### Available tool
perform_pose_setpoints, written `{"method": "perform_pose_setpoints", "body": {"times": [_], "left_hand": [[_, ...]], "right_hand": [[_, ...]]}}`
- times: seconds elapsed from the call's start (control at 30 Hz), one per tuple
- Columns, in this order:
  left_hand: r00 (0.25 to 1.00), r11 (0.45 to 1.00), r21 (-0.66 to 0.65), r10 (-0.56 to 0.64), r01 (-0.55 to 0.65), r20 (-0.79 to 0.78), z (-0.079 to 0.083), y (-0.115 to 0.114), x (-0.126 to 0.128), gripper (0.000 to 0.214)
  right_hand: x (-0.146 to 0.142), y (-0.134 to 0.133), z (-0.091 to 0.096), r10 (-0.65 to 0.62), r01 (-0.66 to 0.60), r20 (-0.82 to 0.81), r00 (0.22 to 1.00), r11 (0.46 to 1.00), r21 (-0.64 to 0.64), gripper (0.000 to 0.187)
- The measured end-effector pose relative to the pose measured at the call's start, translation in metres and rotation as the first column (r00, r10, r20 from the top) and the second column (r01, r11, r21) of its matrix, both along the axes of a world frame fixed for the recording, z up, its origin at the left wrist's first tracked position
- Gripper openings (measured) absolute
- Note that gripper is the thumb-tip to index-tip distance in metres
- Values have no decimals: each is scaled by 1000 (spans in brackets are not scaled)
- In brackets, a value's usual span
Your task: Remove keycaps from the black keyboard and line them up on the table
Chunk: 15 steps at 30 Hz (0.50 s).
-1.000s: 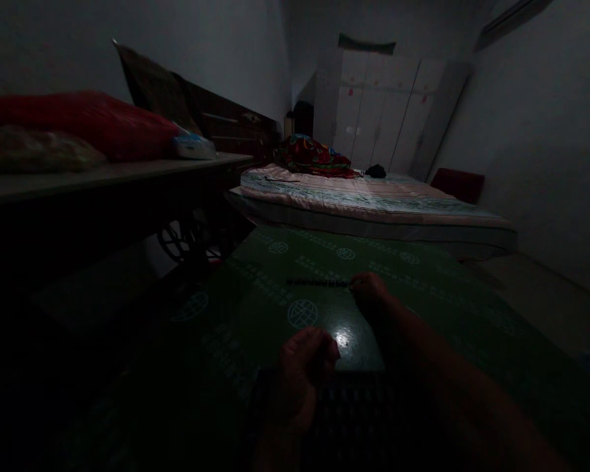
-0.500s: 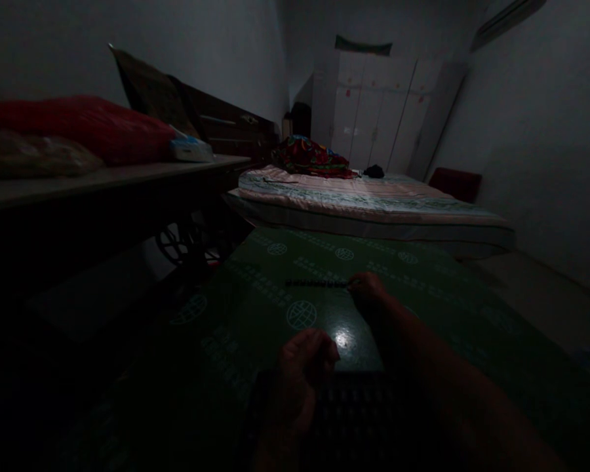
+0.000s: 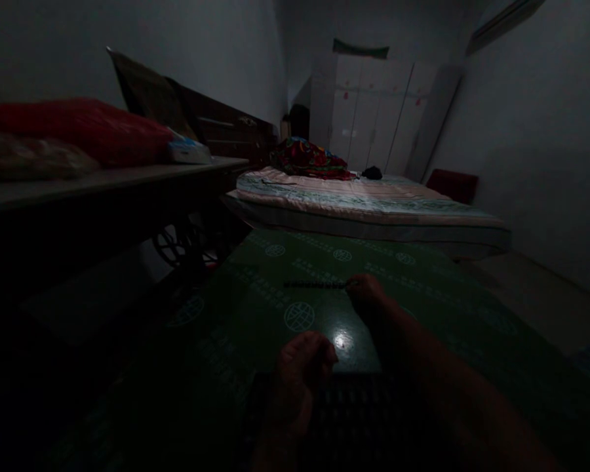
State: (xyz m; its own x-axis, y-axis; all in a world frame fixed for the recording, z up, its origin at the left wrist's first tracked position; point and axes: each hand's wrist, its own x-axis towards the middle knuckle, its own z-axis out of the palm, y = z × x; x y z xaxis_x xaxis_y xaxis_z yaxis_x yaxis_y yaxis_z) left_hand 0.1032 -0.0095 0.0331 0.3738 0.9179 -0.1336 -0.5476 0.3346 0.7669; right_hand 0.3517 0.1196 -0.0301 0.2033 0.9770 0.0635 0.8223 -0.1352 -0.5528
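A pale wardrobe [image 3: 368,124] stood beyond the bed [image 3: 373,203] between dimly lit walls [image 3: 535,124], and the floor [image 3: 541,288] looked dark.

One dark strip [image 3: 314,284], one bed [image 3: 373,200]

Both the left hand [image 3: 305,357] and right hand [image 3: 366,288] are just bare, plain human hands, with rounded knuckles and a bit of faint light catching the backs, though it's so dim that nails and finer creases are lost in the murk. The right forearm [image 3: 435,354] is bare too, pretty slim around the wrist and getting thicker toward the elbow, with smooth-looking sides. The left wrist [image 3: 288,423] is also bare and fairly narrow, but below that it kinda melts into shadow, so can't tell much there.
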Motion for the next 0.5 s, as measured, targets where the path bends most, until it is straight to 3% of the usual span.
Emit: {"method": "perform_pose_setpoints", "body": {"times": [0.27,0.5], "left_hand": [[999,1000,-7,-25,24,-31,-3,0,1,18],[1000,1000,-18,-10,10,-29,-3,0,1,18]], "right_hand": [[1,2,-6,-46,46,-3,999,998,38,23],[2,1,-5,-2,8,-101,995,998,56,21]]}}
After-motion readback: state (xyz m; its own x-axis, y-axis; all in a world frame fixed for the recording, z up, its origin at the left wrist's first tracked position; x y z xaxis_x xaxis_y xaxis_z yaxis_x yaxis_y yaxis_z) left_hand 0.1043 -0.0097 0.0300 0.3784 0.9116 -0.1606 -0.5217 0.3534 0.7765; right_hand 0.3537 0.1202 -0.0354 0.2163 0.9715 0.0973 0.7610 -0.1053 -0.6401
